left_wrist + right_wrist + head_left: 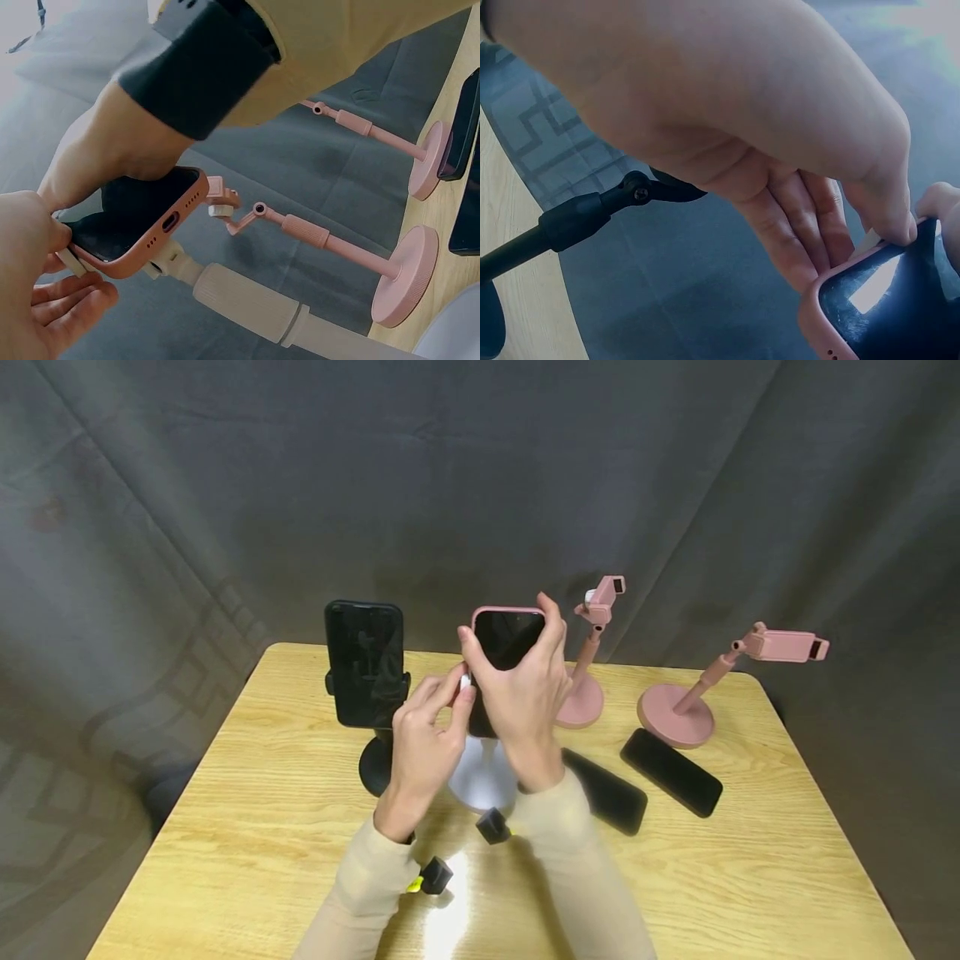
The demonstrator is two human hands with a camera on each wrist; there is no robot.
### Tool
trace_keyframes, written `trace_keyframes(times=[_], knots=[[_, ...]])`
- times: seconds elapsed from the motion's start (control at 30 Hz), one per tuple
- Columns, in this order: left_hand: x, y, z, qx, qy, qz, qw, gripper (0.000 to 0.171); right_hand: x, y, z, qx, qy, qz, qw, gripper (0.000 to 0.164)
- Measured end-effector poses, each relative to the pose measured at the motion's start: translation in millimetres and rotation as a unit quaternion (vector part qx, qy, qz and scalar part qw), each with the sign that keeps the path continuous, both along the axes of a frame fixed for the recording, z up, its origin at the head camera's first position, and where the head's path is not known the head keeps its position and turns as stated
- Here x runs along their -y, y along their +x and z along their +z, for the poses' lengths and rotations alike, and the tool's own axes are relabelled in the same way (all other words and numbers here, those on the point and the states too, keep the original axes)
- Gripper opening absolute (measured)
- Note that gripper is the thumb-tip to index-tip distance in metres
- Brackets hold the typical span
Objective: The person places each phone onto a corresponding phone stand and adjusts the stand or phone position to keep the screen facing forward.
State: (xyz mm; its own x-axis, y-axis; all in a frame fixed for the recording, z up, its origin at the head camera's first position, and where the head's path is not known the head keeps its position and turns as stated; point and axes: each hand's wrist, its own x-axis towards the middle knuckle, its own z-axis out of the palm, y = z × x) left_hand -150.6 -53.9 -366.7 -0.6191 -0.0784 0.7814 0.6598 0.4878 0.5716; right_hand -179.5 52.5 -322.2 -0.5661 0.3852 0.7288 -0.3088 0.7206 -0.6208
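Note:
My right hand (528, 702) grips a phone in a pink case (510, 633) from the front, thumb at its left edge and fingers at its right edge. Behind the phone is a white phone stand (251, 304), its round base (480, 781) on the table. At the phone's left edge my left hand (427, 735) pinches the stand's white clamp (466, 682) between thumb and fingers. From the right wrist view, the left thumb lies over the phone's edge beside the clamp. Most of the clamp is hidden behind the phone and fingers.
To the left, a dark phone (366, 664) sits upright in a black stand (375, 767). Two pink stands (588, 656) (678, 714) rise on the right, holding no phones. Two dark phones (611, 793) (671, 772) lie before them. A grey curtain (480, 485) hangs behind the wooden table (285, 827).

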Motion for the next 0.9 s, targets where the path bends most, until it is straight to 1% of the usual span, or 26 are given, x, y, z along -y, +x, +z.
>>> trace_keyframes(times=[0.27,0.57,0.77,0.9], knots=[[1.9,1.6,-2.0,0.002,-0.005,0.015,0.9999,0.029,4.8,0.9,-1.2,0.011,-0.008,-0.002,1.0,0.087],[6.4,4.2,-3.2,0.0,-0.002,0.022,0.9998,0.03,12.4,0.4,-1.9,-0.003,-0.008,-0.002,1.0,0.086],[7.7,4.6,-4.9,-0.007,0.003,0.035,0.9994,0.031,16.8,0.0,-3.0,-0.011,-0.01,-0.002,1.0,0.086],[7.2,5.1,-6.4,-0.005,0.002,0.045,0.999,0.031,18.4,0.2,-3.0,-0.014,-0.009,-0.002,1.0,0.087]])
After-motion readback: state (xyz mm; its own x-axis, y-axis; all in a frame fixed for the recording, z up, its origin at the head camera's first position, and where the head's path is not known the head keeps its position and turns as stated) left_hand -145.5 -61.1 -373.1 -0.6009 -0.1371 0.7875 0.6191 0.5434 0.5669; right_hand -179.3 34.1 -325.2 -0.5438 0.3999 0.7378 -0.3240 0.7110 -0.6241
